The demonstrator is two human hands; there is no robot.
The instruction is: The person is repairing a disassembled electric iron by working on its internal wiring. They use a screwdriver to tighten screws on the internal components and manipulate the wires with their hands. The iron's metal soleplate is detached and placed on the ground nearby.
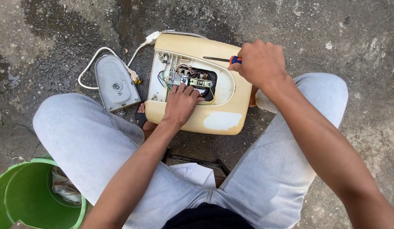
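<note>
A cream-coloured plastic appliance (218,118) lies on its side on the ground between my knees, its base opened. Wires and a small metal bracket (186,78) show inside the opening. My left hand (180,104) rests on the opening, fingertips pressing on the bracket and inner parts. My right hand (258,61) is closed around the orange and blue handle of a screwdriver (218,59), whose dark shaft points left across the top of the opening. A grey cover plate (116,82) lies on the ground to the left of the appliance.
A white power cord (95,59) loops behind the grey plate and runs to the appliance's top. A green bucket (18,195) with a cloth inside stands at lower left. The ground is wet, stained concrete. My legs in light jeans flank the appliance.
</note>
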